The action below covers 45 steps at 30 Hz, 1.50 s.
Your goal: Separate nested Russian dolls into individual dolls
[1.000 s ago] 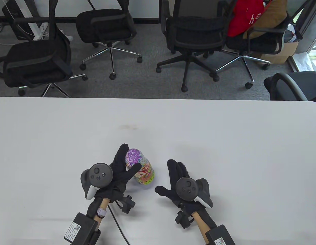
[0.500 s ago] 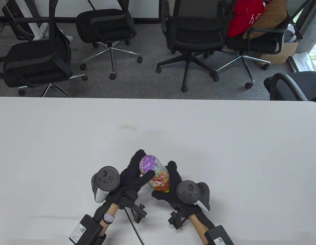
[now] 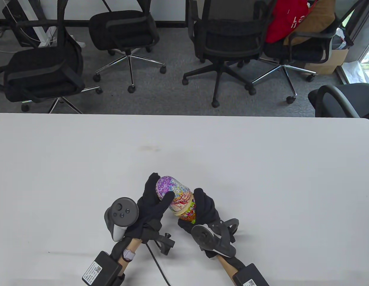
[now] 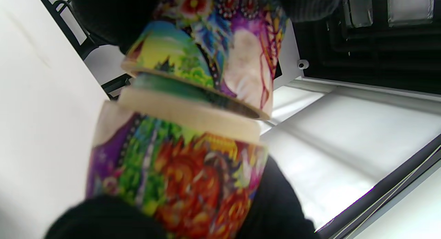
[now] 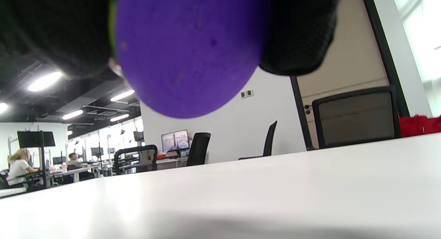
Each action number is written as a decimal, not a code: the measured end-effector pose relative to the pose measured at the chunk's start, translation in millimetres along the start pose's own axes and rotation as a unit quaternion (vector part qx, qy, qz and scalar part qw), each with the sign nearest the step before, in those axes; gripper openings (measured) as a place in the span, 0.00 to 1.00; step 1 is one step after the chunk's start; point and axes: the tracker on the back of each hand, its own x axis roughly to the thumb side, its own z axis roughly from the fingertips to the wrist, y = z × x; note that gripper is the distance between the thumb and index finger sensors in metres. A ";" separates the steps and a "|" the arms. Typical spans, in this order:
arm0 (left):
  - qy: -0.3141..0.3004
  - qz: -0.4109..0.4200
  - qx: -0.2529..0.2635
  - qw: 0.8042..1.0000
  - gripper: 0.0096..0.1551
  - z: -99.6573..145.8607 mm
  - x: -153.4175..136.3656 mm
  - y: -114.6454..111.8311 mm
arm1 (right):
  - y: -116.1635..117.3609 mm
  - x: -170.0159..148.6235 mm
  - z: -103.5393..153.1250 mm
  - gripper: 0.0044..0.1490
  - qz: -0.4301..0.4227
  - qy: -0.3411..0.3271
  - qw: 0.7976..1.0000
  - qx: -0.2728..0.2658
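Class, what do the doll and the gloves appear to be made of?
Doll: probably wood, with a glossy painted or printed outside; a bare pale rim shows where the halves part. Gloves on the left hand and right hand: black matte fabric, seemingly knit.

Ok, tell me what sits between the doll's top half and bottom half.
A bare wooden lip shows between the top half and the bottom half, clearest in the left wrist view.

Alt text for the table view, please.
Two gloved hands pull a colourful nesting doll apart above a white table: the left hand holds the top half, the right hand the bottom half. Office chairs stand behind.
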 end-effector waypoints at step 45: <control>0.181 -0.300 -0.071 0.934 0.53 -4.7 -92.0 21.0 | -9.9 -35.5 3.5 0.72 -0.130 0.074 0.989 -0.006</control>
